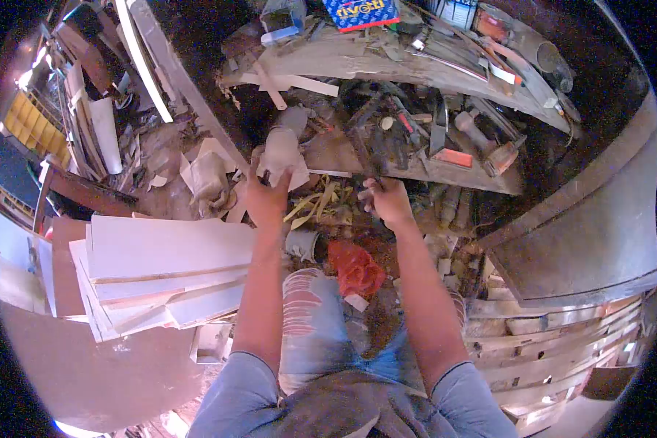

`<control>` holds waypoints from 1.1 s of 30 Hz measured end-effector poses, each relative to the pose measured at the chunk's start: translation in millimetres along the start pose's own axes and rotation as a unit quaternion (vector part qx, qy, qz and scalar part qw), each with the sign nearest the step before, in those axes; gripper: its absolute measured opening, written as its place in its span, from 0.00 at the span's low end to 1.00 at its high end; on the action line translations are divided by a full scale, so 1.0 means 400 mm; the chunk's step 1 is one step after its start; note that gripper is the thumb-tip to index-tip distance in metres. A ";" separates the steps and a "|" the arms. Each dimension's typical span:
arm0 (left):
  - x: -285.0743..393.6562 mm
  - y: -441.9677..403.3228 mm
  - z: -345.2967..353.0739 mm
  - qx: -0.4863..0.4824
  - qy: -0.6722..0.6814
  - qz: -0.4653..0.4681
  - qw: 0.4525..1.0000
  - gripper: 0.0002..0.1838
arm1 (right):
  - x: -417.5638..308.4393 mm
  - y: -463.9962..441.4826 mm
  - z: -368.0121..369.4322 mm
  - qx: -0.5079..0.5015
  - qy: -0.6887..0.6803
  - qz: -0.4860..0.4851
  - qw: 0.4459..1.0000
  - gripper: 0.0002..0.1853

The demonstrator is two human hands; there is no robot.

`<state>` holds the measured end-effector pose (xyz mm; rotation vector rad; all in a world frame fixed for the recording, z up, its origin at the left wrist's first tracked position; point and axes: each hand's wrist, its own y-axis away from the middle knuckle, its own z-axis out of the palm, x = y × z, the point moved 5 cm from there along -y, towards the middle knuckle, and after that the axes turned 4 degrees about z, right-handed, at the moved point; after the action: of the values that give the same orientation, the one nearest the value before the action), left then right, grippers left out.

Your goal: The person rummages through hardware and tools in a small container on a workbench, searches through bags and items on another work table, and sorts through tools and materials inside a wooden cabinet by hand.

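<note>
My left hand (270, 191) is closed around the near end of a pale, rounded object (282, 148), which could be a container; its kind is not plain. The object is held over the lower shelf. To the right, my right hand (385, 201) has its fingers curled in, close to the shelf's front edge. Something dark and thin seems to run up from those fingers, too blurred to name. Between and below the hands lie yellowish curled strips (325, 201). A red plastic bag (355, 267) sits lower, near my knees.
Tools, including an orange-edged tool (452, 157), crowd the lower shelf (482, 179). A blue box (363, 12) stands on the upper shelf (358, 62). White boards (168, 248) are stacked at left. A dark panel (584, 226) leans at right above slatted wood (555, 328).
</note>
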<state>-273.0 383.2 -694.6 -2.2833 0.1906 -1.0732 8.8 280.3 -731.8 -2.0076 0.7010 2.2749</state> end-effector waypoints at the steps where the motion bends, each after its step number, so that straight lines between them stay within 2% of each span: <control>1: 0.012 -0.006 0.008 -0.011 0.025 -0.016 0.999 0.39 | 0.033 -0.042 -0.011 0.002 0.055 -0.112 0.992 0.07; 2: 0.034 -0.015 0.006 -0.016 -0.004 -0.012 1.000 0.42 | 0.123 -0.123 -0.031 0.004 0.110 -0.222 0.969 0.07; 4: 0.075 -0.033 -0.002 -0.025 -0.061 -0.004 0.998 0.47 | 0.137 -0.138 -0.036 0.002 0.156 -0.240 0.958 0.08; 5: 0.081 -0.038 0.000 -0.029 -0.064 -0.021 0.997 0.46 | 0.080 -0.084 -0.025 -0.001 0.147 -0.147 0.978 0.09; 7: 0.083 -0.046 0.008 -0.036 -0.072 -0.053 0.995 0.45 | 0.080 -0.079 -0.024 -0.005 0.146 -0.077 0.986 0.10; 10: 0.032 -0.050 0.016 0.009 -0.051 -0.036 0.998 0.41 | 0.144 -0.120 -0.033 0.000 0.124 -0.096 0.988 0.13; 12: 0.025 -0.054 -0.005 0.118 -0.067 0.004 0.991 0.39 | 0.073 -0.035 -0.001 0.013 0.038 -0.043 0.998 0.15; 13: 0.023 -0.045 -0.015 0.171 -0.077 0.024 0.982 0.39 | 0.059 -0.022 0.005 0.016 0.056 -0.041 0.997 0.15; 14: 0.083 -0.049 -0.054 0.124 -0.023 -0.053 0.991 0.40 | 0.047 -0.020 0.008 0.018 0.074 -0.039 0.996 0.16; 17: 0.090 -0.063 -0.050 0.160 0.048 -0.001 0.986 0.39 | 0.060 -0.026 0.005 0.017 0.079 -0.044 0.996 0.15; 19: 0.070 -0.070 -0.035 0.128 0.066 -0.028 0.989 0.38 | 0.049 -0.015 0.013 0.030 0.038 -0.045 0.998 0.12; 22: 0.058 -0.076 -0.027 0.105 0.094 -0.046 0.989 0.35 | 0.123 -0.089 -0.006 0.040 0.103 -0.081 0.991 0.14; 24: 0.058 -0.054 -0.035 0.085 0.077 -0.059 0.992 0.35 | 0.147 -0.117 -0.008 0.045 0.158 -0.172 0.971 0.14; 26: 0.037 -0.028 -0.021 0.063 0.059 -0.077 0.993 0.34 | 0.146 -0.118 -0.008 0.040 0.134 -0.170 0.975 0.14; 27: 0.018 -0.014 -0.004 0.051 0.050 -0.088 0.994 0.34 | 0.098 -0.065 0.004 0.032 0.083 -0.120 0.989 0.14; 28: 0.010 -0.001 0.017 0.045 0.109 -0.092 0.989 0.35 | 0.072 -0.036 0.013 0.023 0.033 -0.071 0.997 0.14; 30: 0.039 -0.003 0.045 0.047 0.112 -0.044 0.992 0.37 | 0.090 -0.078 0.005 0.032 0.176 -0.114 0.977 0.15; 32: -0.005 -0.020 0.127 0.084 0.158 -0.010 0.984 0.37 | 0.126 -0.093 -0.009 0.041 0.167 -0.126 0.977 0.15; 33: -0.028 -0.051 0.191 0.062 0.156 0.011 0.986 0.37 | 0.137 -0.093 -0.014 0.045 0.162 -0.132 0.977 0.15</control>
<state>-226.3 439.0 -727.5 -1.9895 0.2645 -1.3877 16.3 297.0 -795.6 -2.2941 0.5022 1.7617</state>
